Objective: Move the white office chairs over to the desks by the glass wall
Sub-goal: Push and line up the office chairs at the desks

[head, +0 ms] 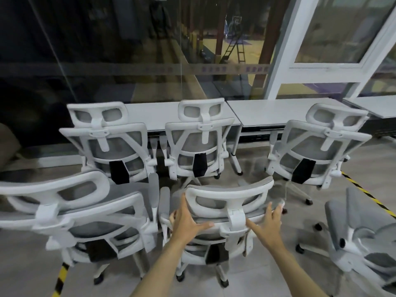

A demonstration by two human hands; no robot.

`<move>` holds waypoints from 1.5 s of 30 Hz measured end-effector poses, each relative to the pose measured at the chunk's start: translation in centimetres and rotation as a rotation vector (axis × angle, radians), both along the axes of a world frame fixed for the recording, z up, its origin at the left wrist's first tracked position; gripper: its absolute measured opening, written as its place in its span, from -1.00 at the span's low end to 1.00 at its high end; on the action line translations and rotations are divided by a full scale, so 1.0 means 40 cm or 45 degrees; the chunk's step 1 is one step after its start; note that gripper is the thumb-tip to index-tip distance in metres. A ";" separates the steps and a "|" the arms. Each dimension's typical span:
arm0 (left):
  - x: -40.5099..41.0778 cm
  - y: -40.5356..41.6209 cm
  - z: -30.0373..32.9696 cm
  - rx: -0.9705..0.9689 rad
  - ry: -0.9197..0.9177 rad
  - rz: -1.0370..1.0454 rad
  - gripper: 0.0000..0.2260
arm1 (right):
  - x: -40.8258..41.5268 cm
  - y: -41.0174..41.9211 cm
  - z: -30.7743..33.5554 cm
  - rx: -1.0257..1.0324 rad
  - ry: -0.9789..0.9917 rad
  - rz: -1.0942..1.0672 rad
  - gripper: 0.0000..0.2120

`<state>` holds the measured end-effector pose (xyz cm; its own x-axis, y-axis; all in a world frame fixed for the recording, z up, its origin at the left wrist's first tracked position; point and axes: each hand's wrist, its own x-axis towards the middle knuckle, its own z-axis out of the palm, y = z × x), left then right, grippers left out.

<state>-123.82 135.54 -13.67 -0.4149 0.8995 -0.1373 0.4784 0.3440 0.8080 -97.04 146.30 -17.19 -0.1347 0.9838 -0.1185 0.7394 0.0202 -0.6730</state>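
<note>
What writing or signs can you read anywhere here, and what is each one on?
No text here can be read.
Frosted band on the glass wall: purple characters, too blurred to read.
White chairs, desks and striped floor tape: no lettering visible.

Floor tape (366,195): yellow-and-black stripes running diagonally across the grey floor at right.
Ladder (234,52): standing out beyond the glass, on the court floor.

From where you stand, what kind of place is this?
Probably an office or shared workroom being set up: white mesh office chairs lined at long grey desks along a glass wall, which seems to overlook an indoor sports court.
</note>
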 end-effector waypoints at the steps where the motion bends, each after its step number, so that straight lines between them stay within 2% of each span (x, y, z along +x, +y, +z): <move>1: -0.011 0.016 0.008 -0.026 -0.011 0.005 0.30 | -0.011 0.016 0.003 -0.009 -0.007 -0.007 0.37; 12: -0.069 0.174 -0.006 -0.097 -0.183 0.114 0.32 | -0.069 0.210 0.017 -0.144 0.026 0.030 0.35; 19: -0.059 0.253 -0.012 -0.048 -0.141 0.186 0.32 | -0.083 0.329 0.003 -0.130 0.102 0.055 0.35; 23: -0.055 0.266 -0.002 -0.066 -0.097 0.188 0.31 | -0.089 0.334 -0.004 -0.092 0.150 0.040 0.30; 33: -0.051 0.241 -0.031 -0.091 -0.157 0.147 0.32 | -0.068 0.277 -0.032 0.023 0.134 0.014 0.18; 40: -0.050 0.225 -0.030 -0.030 -0.185 0.167 0.29 | -0.057 0.249 -0.033 0.074 0.036 0.021 0.11; 45: -0.060 0.245 -0.036 -0.028 -0.160 0.169 0.31 | -0.062 0.269 -0.018 0.040 0.050 0.041 0.14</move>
<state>-126.23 145.36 -15.11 -0.5083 0.8340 -0.2146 0.3236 0.4159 0.8499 -99.52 157.06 -17.93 -0.1702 0.9820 -0.0816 0.7109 0.0650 -0.7003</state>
